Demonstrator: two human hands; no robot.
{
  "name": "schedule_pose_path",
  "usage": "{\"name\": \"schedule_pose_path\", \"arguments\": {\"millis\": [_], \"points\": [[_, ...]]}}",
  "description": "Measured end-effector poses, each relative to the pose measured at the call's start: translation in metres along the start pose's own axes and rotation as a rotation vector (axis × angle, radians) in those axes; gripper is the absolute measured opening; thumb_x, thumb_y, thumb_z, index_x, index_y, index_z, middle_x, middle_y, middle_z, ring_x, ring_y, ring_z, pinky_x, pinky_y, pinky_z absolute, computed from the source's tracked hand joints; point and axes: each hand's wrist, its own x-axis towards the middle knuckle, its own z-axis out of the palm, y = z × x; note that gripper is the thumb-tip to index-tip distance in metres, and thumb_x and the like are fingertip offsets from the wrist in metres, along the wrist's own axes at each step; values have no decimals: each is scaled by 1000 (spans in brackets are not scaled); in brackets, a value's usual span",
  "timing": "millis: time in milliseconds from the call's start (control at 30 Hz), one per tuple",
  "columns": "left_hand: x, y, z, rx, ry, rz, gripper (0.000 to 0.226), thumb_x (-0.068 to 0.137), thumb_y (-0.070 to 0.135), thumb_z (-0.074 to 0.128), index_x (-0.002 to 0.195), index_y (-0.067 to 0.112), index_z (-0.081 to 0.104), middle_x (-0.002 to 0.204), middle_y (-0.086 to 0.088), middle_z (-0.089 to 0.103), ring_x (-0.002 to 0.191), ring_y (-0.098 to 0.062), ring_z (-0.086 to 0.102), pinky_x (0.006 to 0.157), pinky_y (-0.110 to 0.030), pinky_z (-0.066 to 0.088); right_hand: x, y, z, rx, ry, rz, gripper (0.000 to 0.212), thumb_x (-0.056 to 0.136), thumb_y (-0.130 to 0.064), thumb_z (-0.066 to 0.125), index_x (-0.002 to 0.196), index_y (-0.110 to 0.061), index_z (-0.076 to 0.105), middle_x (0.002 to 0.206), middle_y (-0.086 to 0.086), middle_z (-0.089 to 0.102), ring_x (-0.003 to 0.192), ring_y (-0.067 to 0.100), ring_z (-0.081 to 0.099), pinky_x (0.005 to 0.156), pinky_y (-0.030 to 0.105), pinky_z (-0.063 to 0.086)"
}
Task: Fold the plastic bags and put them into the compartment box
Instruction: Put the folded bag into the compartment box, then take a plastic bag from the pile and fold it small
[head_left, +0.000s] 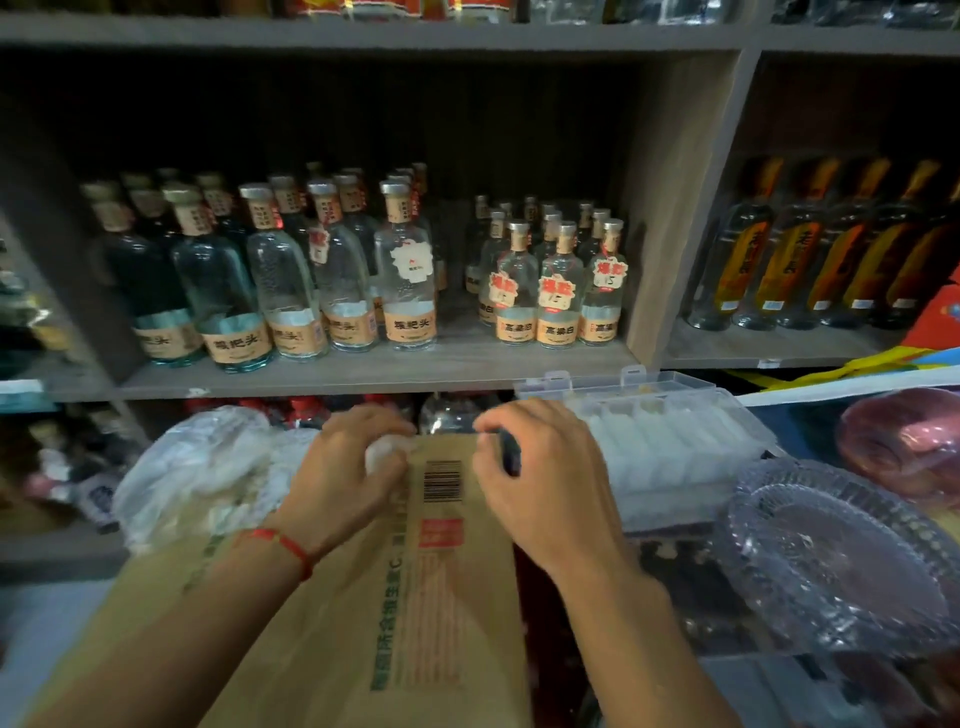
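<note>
Head view: left hand (343, 467) half-hides a crumpled plastic bag (382, 454).

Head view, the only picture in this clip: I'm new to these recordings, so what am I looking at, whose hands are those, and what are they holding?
No machine here: a person wears a camera on the head, looking down at their own hands. The left hand grips a small bunched plastic bag over a cardboard box. The right hand has its fingers curled; a dark shape shows at its fingertips, but I cannot tell whether it holds anything. A pile of loose bags lies to the left, and the clear compartment box with its lid raised stands to the right. Shelves of bottles stand behind.
</note>
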Motion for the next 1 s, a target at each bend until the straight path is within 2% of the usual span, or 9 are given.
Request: {"name": "schedule_pose_path", "arguments": {"millis": [133,267,433,533,633,700,800,900,1000], "points": [[-60,-38,-30,118,47,-260,24,87,2,69,104,18,77,115,-2,72,116,-26,59,101,-33,41,3,-39,68,1,-343,14,31,100,-24,63,130,-23,66,130,-2,65,120,20,60,100,38,50],[-88,-62,-50,155,23,-313,28,90,10,66,114,24,74,125,4,67,128,-19,52,102,-25,37,0,-53,126,-84,-610,20,57,102,-25,60,156,-30,41,171,-2,25,155,21,26,121,42,30],[-99,-75,-53,136,-99,-227,62,91,27,70,149,27,48,157,3,44,146,-17,35,114,-18,22,-5,-61,141,-141,-579,10,12,100,-24,62,91,-31,62,111,4,71,108,27,65,90,39,49],[-89,-77,-46,26,-112,-121,82,91,41,74,160,27,30,168,2,24,157,-17,18,122,-25,15,-1,-59,123,-32,-576,36,12,100,-27,67,90,-20,69,90,1,69,87,20,66,80,39,55],[-75,-75,-39,-36,-92,-23,71,91,42,75,153,25,45,166,-3,32,156,-21,22,126,-32,17,-2,-57,94,102,-584,108,20,98,-32,70,86,-16,69,81,3,66,78,20,62,66,30,45],[-69,-71,-38,-47,-39,67,39,90,35,78,126,20,69,158,-4,43,149,-23,32,122,-31,21,-7,-53,74,179,-598,161,6,97,-30,73,94,-26,75,86,-5,71,81,8,65,70,25,49],[-65,-64,-39,-179,8,99,12,87,25,82,84,20,71,125,14,68,126,-8,55,111,-30,39,-12,-46,46,324,-530,285,17,93,-21,78,104,-34,78,97,-20,73,94,-5,65,79,18,52],[-69,-61,-44,-417,-160,-60,18,88,32,81,80,23,67,79,12,71,79,-3,67,83,-25,55,-16,-37,24,465,-393,371,15,92,-22,80,97,-35,80,94,-24,74,95,-5,66,88,27,55],[-76,-62,-49,-599,-237,-140,23,84,35,82,83,17,67,65,4,63,63,-9,58,69,-23,52,-19,-33,11,533,-347,379,14,94,-23,78,91,-35,82,91,-22,76,90,-4,69,77,16,54]]}}
